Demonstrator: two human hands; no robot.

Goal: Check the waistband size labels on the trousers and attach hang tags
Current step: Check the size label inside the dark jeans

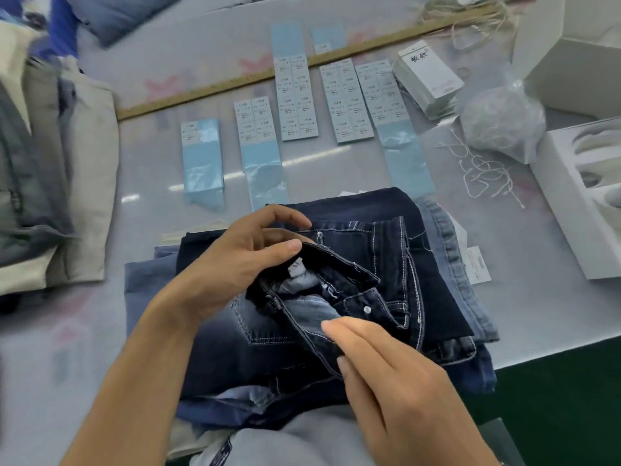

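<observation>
A pair of dark denim trousers (386,264) lies on top of a stack of folded jeans at the table's near edge. Its waistband is folded open, and a small white size label (296,268) shows inside it. My left hand (242,257) pinches the back waistband between thumb and fingers just above the label. My right hand (379,368) holds the front waistband edge, fingers straight on top and thumb below. A stack of white hang tags (428,77) stands at the far right. Loose white strings (484,171) lie near it.
Several blue-backed sticker sheets (297,99) lie in a row across the middle of the table. A wooden ruler (235,82) runs behind them. Folded beige and grey garments (57,183) are piled at the left. White boxes (581,203) and a plastic bag (500,122) stand at the right.
</observation>
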